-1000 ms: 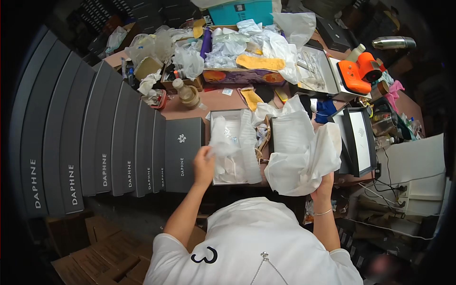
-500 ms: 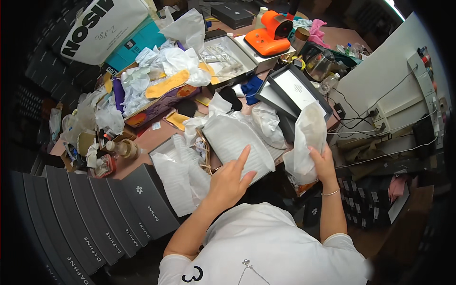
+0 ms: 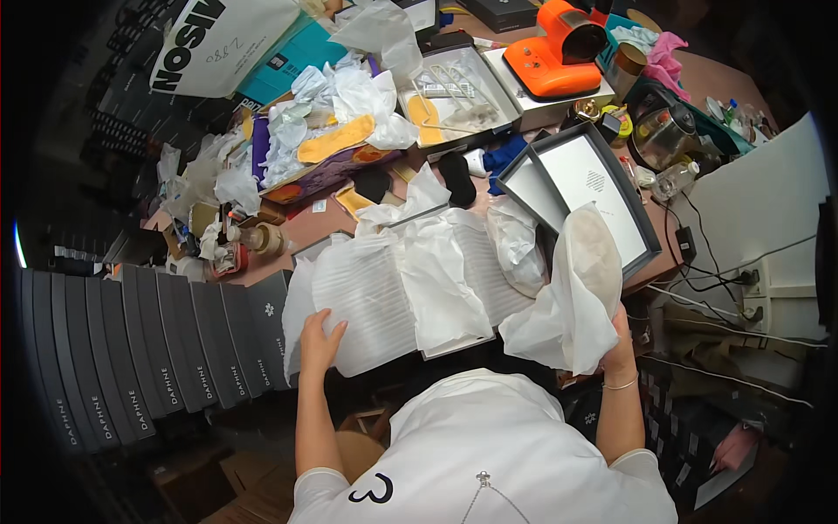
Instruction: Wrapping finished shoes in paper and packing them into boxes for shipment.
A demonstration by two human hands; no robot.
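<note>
two hands, well apart: my right hand (image 3: 616, 342) grips the white paper-wrapped bundle (image 3: 587, 279) at the desk's (image 3: 724, 83) near side — it lies forward-left of that grip, long axis running away from the torso (image 3: 480, 437), far end leaning right. left hand (image 3: 319, 344)'s nearer the foam sheet (image 3: 362, 301); i can't tell whether it pinches.

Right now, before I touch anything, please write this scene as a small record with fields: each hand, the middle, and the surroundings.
Left hand: at the left part of a white ribbed sheet; firmness of grip unclear
Right hand: holds a white-wrapped bundle; contents hidden
Between hands: the ribbed sheet, with crumpled white paper to its right
Left side: row of dark grey boxes
Beyond right hand: dark tray with white panel
Far side: orange device; yellow flat piece on a heap of pale wrapping
</note>
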